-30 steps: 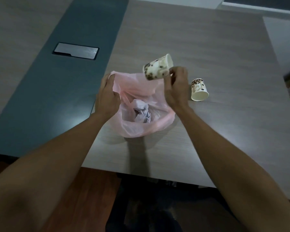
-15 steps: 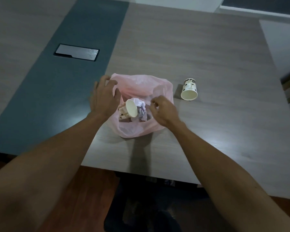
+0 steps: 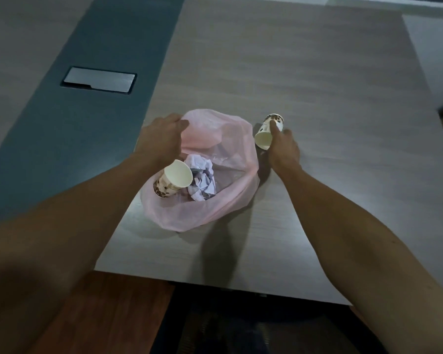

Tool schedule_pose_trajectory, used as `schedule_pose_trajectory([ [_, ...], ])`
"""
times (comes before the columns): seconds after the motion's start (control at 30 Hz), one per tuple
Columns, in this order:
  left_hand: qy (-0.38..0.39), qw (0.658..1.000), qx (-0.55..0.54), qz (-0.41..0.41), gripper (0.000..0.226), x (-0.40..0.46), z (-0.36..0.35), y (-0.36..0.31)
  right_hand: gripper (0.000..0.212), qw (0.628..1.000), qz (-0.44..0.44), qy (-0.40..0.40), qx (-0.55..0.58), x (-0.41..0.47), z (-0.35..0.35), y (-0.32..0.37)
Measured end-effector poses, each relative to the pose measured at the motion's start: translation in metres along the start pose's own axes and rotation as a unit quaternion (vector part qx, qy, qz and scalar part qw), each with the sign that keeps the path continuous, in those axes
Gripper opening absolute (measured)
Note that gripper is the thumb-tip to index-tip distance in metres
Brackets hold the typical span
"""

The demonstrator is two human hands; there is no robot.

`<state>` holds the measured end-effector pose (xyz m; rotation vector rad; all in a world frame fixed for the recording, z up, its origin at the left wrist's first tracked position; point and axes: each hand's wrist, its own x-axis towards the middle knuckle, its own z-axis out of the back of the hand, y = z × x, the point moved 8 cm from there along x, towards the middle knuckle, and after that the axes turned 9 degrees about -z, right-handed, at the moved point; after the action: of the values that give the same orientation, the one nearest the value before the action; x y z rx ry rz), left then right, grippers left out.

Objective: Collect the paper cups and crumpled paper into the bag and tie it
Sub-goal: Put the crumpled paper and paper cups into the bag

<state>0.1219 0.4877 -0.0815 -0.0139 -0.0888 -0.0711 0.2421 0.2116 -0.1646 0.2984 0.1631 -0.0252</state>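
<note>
Right hand (image 3: 283, 146) gripping spotted paper cup (image 3: 267, 131), no legible writing; left hand (image 3: 161, 140) pinching pink bag (image 3: 215, 200) rim.

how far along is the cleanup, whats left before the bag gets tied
Done: one paper cup and the crumpled paper lie inside the pink plastic bag. In hand: the right hand grips the second paper cup, on the table beside the bag, while the left hand holds the bag's rim. Left: drop that cup in and tie the bag, which is open.
</note>
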Motion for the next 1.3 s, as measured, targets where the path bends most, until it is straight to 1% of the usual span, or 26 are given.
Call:
schedule_pose_trajectory([
  [0.1, -0.018, 1.000, -0.024, 0.002, 0.047, 0.001, 0.002, -0.003, 0.048, 0.998, -0.029, -0.050, 0.039, 0.001, 0.005, -0.005],
  [0.13, -0.022, 0.999, -0.033, 0.004, 0.049, 0.001, 0.002, -0.003, 0.045, 0.992, -0.054, -0.073, 0.089, 0.001, 0.011, -0.009],
  [0.17, -0.024, 0.999, -0.043, 0.007, 0.050, 0.001, 0.003, -0.003, 0.040, 0.977, -0.083, -0.099, 0.169, -0.002, 0.017, -0.014],
  [0.2, -0.025, 0.998, -0.052, 0.011, 0.050, 0.002, 0.005, -0.003, 0.035, 0.952, -0.101, -0.118, 0.263, -0.006, 0.024, -0.017],
  [0.27, -0.026, 0.997, -0.070, 0.013, 0.049, 0.003, 0.010, -0.005, 0.026, 0.897, -0.083, -0.151, 0.407, -0.018, 0.036, -0.013],
  [0.3, -0.027, 0.996, -0.079, 0.013, 0.049, 0.004, 0.013, -0.007, 0.021, 0.885, -0.058, -0.162, 0.432, -0.027, 0.043, -0.006],
  [0.37, -0.033, 0.995, -0.094, 0.011, 0.048, 0.004, 0.020, -0.010, 0.015, 0.891, 0.013, -0.165, 0.423, -0.049, 0.051, 0.014],
  [0.43, -0.045, 0.993, -0.106, -0.001, 0.043, 0.004, 0.029, -0.014, 0.012, 0.913, 0.075, -0.113, 0.385, -0.066, 0.040, 0.037],
  [0.5, -0.054, 0.991, -0.120, -0.020, 0.038, 0.003, 0.038, -0.018, 0.012, 0.928, 0.111, -0.052, 0.352, -0.080, 0.025, 0.058],
  [0.6, -0.049, 0.988, -0.141, -0.033, 0.040, 0.002, 0.045, -0.018, 0.022, 0.937, 0.116, 0.057, 0.324, -0.088, 0.005, 0.083],
  [0.67, -0.051, 0.988, -0.145, -0.031, 0.042, 0.002, 0.049, -0.016, 0.043, 0.937, 0.076, 0.127, 0.317, -0.087, -0.007, 0.088],
  [0.7, -0.052, 0.988, -0.146, -0.029, 0.043, 0.001, 0.051, -0.014, 0.047, 0.941, 0.044, 0.124, 0.312, -0.085, -0.008, 0.083],
  [0.73, -0.051, 0.988, -0.146, -0.027, 0.045, 0.001, 0.051, -0.013, 0.041, 0.947, 0.016, 0.093, 0.308, -0.083, -0.004, 0.075],
  [0.8, -0.037, 0.989, -0.142, -0.022, 0.050, -0.001, 0.050, -0.012, 0.020, 0.959, -0.009, -0.022, 0.281, -0.085, 0.014, 0.057],
  [0.83, -0.032, 0.990, -0.140, -0.017, 0.052, -0.003, 0.048, -0.010, 0.018, 0.962, -0.011, -0.087, 0.258, -0.088, 0.023, 0.048],
  [0.87, -0.031, 0.990, -0.138, -0.013, 0.053, -0.005, 0.047, -0.008, 0.026, 0.963, -0.021, -0.139, 0.231, -0.091, 0.028, 0.038],
  [0.9, -0.033, 0.990, -0.135, -0.009, 0.053, -0.008, 0.046, -0.007, 0.041, 0.964, -0.045, -0.163, 0.204, -0.092, 0.027, 0.026],
  [0.93, -0.038, 0.990, -0.132, -0.006, 0.052, -0.011, 0.045, -0.007, 0.057, 0.968, -0.084, -0.147, 0.185, -0.091, 0.019, 0.013],
  [0.97, -0.043, 0.991, -0.127, -0.006, 0.051, -0.015, 0.045, -0.007, 0.070, 0.971, -0.128, -0.093, 0.181, -0.088, 0.004, 0.001],
  [1.0, -0.046, 0.992, -0.118, -0.007, 0.050, -0.019, 0.043, -0.008, 0.073, 0.969, -0.155, -0.024, 0.189, -0.086, -0.012, -0.007],
  [1.03, -0.047, 0.993, -0.104, -0.012, 0.049, -0.022, 0.043, -0.008, 0.064, 0.965, -0.160, 0.041, 0.204, -0.084, -0.026, -0.010],
  [1.07, -0.046, 0.995, -0.085, -0.018, 0.050, -0.024, 0.041, -0.009, 0.049, 0.961, -0.147, 0.085, 0.219, -0.084, -0.035, -0.009],
  [1.1, -0.043, 0.997, -0.063, -0.025, 0.052, -0.026, 0.040, -0.010, 0.034, 0.961, -0.128, 0.092, 0.228, -0.083, -0.035, -0.008],
  [1.13, -0.038, 0.998, -0.043, -0.032, 0.055, -0.027, 0.038, -0.009, 0.027, 0.962, -0.115, 0.081, 0.233, -0.083, -0.031, -0.008],
  [1.23, -0.015, 0.999, -0.010, -0.048, 0.066, -0.028, 0.035, -0.009, 0.025, 0.960, -0.108, 0.046, 0.255, -0.083, -0.011, -0.014],
  [1.3, -0.005, 0.998, -0.012, -0.057, 0.069, -0.025, 0.036, -0.013, 0.024, 0.961, -0.099, 0.014, 0.256, -0.082, 0.013, -0.024],
])
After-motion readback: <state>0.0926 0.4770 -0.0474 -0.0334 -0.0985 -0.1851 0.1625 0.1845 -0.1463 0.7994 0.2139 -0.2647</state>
